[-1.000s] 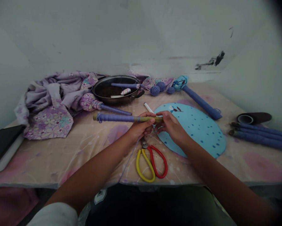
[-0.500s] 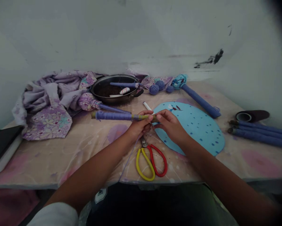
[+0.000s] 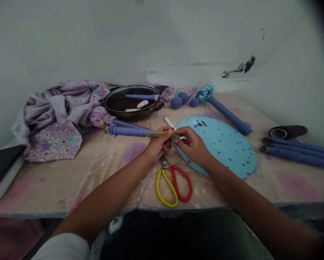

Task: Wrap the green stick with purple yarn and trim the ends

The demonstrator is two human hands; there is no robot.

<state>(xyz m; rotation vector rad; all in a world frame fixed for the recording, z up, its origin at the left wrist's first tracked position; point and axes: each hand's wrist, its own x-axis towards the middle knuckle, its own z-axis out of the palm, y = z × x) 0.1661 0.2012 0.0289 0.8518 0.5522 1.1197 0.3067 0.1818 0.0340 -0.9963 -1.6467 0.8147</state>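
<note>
Between my hands lies a greenish stick (image 3: pixel 131 132), held nearly level above the table and wound with purple yarn over its left part. My left hand (image 3: pixel 162 143) is closed around the stick right of the winding. A strand of purple yarn (image 3: pixel 148 183) runs from that hand down to the table's front edge. My right hand (image 3: pixel 189 143) pinches the stick's bare right end with thumb and fingers. Just below the hands, scissors (image 3: pixel 174 184) with one yellow and one red handle lie on the table, their blades partly hidden by my left hand.
Right of my hands lies a blue dotted fabric circle (image 3: pixel 218 144), with a white marker (image 3: pixel 169 122) beside it. Behind are a black pan (image 3: pixel 129 115), purple yarn balls (image 3: pixel 176 102) and floral cloth (image 3: pixel 59 137). Several wrapped sticks (image 3: pixel 300 154) and a dark tube (image 3: pixel 292 131) lie right.
The stick has turned slightly, its left end a little nearer the wrapped stick behind. My right hand has shifted slightly left along its end. The view has moved slightly.
</note>
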